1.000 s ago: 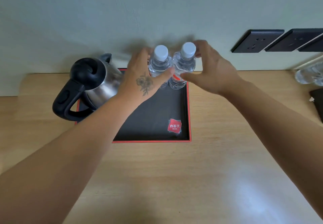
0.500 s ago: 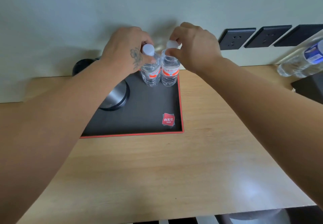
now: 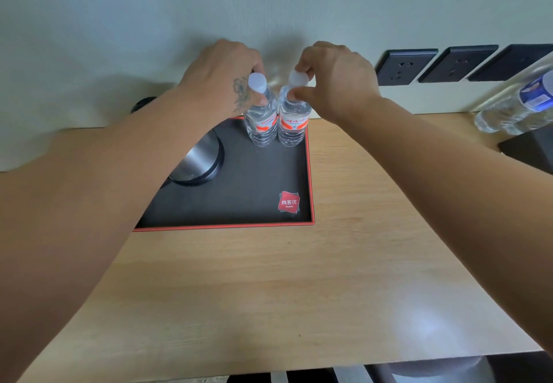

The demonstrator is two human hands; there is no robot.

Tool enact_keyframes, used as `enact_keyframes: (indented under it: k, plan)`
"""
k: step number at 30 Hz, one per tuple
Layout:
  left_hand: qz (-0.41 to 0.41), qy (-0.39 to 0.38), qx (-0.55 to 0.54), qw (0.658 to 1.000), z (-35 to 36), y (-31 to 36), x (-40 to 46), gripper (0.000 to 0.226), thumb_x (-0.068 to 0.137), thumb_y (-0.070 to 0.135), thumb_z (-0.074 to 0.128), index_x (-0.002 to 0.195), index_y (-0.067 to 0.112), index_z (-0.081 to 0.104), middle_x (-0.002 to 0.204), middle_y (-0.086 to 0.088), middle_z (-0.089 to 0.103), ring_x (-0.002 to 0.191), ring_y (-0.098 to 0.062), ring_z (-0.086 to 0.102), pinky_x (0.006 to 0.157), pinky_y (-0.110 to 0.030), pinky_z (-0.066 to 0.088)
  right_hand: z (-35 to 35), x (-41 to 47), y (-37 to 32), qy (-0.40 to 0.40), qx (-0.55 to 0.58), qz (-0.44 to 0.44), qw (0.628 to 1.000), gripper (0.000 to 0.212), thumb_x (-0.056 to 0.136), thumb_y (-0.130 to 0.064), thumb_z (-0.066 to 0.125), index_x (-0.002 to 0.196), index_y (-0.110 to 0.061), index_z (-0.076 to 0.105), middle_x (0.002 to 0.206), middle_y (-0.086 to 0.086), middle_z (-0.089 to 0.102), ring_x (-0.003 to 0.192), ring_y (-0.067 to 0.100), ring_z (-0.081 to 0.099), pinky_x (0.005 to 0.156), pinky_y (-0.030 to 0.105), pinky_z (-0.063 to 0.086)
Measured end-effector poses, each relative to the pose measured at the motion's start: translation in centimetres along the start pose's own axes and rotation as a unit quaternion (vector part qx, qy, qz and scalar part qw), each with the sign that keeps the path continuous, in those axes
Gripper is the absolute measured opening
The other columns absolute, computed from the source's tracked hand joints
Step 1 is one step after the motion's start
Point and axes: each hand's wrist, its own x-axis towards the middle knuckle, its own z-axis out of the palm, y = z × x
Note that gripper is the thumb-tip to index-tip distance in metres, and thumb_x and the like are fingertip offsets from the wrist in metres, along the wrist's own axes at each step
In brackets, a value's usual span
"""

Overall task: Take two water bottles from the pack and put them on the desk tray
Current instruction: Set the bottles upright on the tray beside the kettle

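Both bottles stand upright, touching, at tray [image 3: 310,173] 1 o'clock corner. L hand [image 3: 221,77] fingers pinch L bottle [image 3: 261,122] neck, R hand [image 3: 335,83] fingers pinch R bottle [image 3: 291,125] cap, prob. steadying them clear of kettle [image 3: 199,161] at 9.

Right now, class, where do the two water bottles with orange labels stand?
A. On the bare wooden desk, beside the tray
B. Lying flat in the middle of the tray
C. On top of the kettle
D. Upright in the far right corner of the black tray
D: both water bottles stand upright, side by side, in the far right corner of the black tray, each held near its cap by a hand.
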Motion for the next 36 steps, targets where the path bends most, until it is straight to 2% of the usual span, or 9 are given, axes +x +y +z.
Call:
enact_keyframes:
  k: [5,15,19,23,26,29,32,34,36]
  plan:
    - [-0.011,-0.004,0.024,1.000,0.3,0.9,0.1,0.050,0.090,0.046,0.085,0.116,0.005,0.075,0.114,-0.025,0.076,0.107,-0.045,0.068,0.085,-0.048,0.055,0.1,-0.4,0.2,0.001,0.010,0.010,1.000,0.041,0.089,-0.043,0.079,0.123,-0.023,0.070,0.132,-0.003,0.069,0.120,0.028,0.066,0.094,0.040,0.051]
    - [0.006,-0.007,0.134,0.991,0.7,1.2,1.0,0.060,0.093,0.059,0.073,0.101,-0.001,0.074,0.099,-0.030,0.072,0.092,-0.049,0.067,0.070,-0.043,0.046,0.2,-0.9,0.3,0.001,0.044,0.040,0.998,0.041,0.086,-0.042,0.081,0.121,-0.023,0.071,0.130,-0.004,0.071,0.119,0.025,0.066,0.095,0.040,0.053]
    - [-0.009,-0.013,0.185,0.983,0.9,1.4,1.1,0.065,0.096,0.069,0.059,0.093,0.007,0.073,0.099,-0.025,0.073,0.092,-0.046,0.069,0.070,-0.038,0.042,0.2,-0.9,0.1,-0.003,0.051,0.049,0.997,0.041,0.086,-0.044,0.081,0.121,-0.024,0.071,0.128,-0.003,0.072,0.117,0.025,0.068,0.097,0.041,0.055]
    - [-0.027,-0.027,0.212,0.977,0.6,1.5,1.3,0.059,0.098,0.064,0.054,0.093,0.011,0.078,0.098,-0.023,0.076,0.088,-0.042,0.067,0.074,-0.037,0.042,0.2,-0.8,0.2,-0.007,0.059,0.056,0.997,0.041,0.084,-0.043,0.081,0.120,-0.025,0.072,0.123,-0.002,0.075,0.115,0.026,0.068,0.093,0.039,0.056]
    - [-0.040,-0.034,0.229,0.972,0.2,1.7,1.4,0.062,0.101,0.064,0.048,0.097,0.011,0.079,0.101,-0.023,0.076,0.097,-0.042,0.072,0.074,-0.037,0.039,0.2,-0.4,0.3,-0.020,0.084,0.065,0.994,0.041,0.083,-0.044,0.082,0.119,-0.027,0.074,0.119,0.000,0.076,0.111,0.025,0.069,0.088,0.039,0.056]
    - [-0.052,-0.049,0.209,0.975,0.3,2.0,1.0,0.069,0.104,0.069,0.041,0.110,0.010,0.074,0.103,-0.025,0.072,0.098,-0.043,0.069,0.077,-0.041,0.045,0.5,-0.2,0.6,-0.036,0.102,0.056,0.993,0.040,0.086,-0.047,0.081,0.120,-0.028,0.075,0.118,0.003,0.075,0.110,0.027,0.069,0.088,0.038,0.054]
    - [-0.040,-0.069,0.136,0.987,0.7,1.9,0.4,0.065,0.105,0.065,0.052,0.138,0.008,0.055,0.127,-0.026,0.070,0.115,-0.048,0.068,0.085,-0.046,0.049,1.2,-0.1,0.9,-0.035,0.105,0.039,0.993,0.042,0.091,-0.048,0.076,0.126,-0.026,0.071,0.125,0.006,0.071,0.115,0.030,0.067,0.091,0.039,0.051]
    - [-0.021,-0.097,0.063,0.993,0.4,1.6,0.1,0.062,0.100,0.057,0.069,0.134,0.008,0.052,0.126,-0.025,0.068,0.112,-0.048,0.066,0.083,-0.046,0.049,1.6,-0.2,0.9,-0.031,0.105,0.038,0.993,0.042,0.091,-0.047,0.076,0.126,-0.026,0.070,0.128,0.005,0.071,0.116,0.030,0.067,0.090,0.038,0.050]
    - [-0.001,-0.117,0.001,0.993,-0.1,1.4,-0.1,0.052,0.096,0.047,0.079,0.122,0.009,0.054,0.112,-0.024,0.067,0.104,-0.046,0.065,0.083,-0.049,0.052,2.0,-0.4,0.9,-0.022,0.125,0.053,0.991,0.041,0.088,-0.046,0.080,0.123,-0.026,0.073,0.127,0.001,0.073,0.114,0.028,0.069,0.090,0.038,0.054]
